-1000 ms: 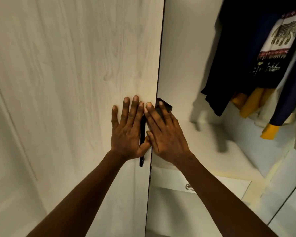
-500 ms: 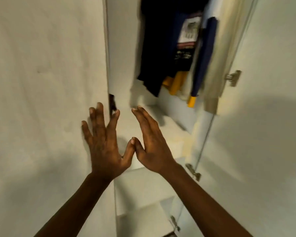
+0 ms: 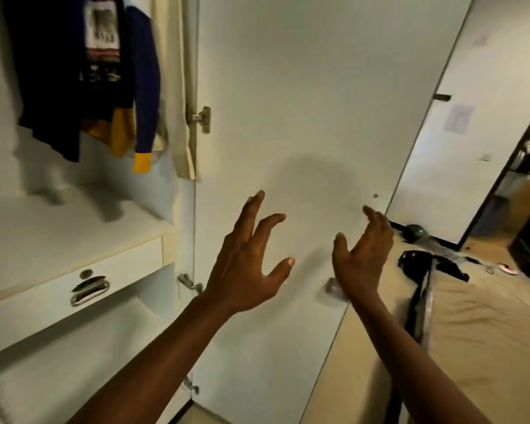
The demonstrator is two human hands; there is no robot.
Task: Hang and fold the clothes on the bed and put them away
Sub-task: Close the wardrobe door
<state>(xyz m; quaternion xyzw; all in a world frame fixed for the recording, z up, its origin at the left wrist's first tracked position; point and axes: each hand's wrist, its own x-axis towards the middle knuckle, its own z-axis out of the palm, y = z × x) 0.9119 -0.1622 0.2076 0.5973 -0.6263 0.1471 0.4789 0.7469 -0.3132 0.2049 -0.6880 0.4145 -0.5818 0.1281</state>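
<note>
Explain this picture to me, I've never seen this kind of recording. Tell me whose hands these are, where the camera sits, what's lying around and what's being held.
There is no machine here. A person wears one camera on the head, looking forward and down, so you see their own arms. The left hand and right hand are raised with fingers loosely spread, holding nothing, in front of the open wardrobe door. Inside, at left, hanging clothes are above a shelf, with a drawer under it. At right is the bed, with a dark garment lying on it, not yet put away.
</note>
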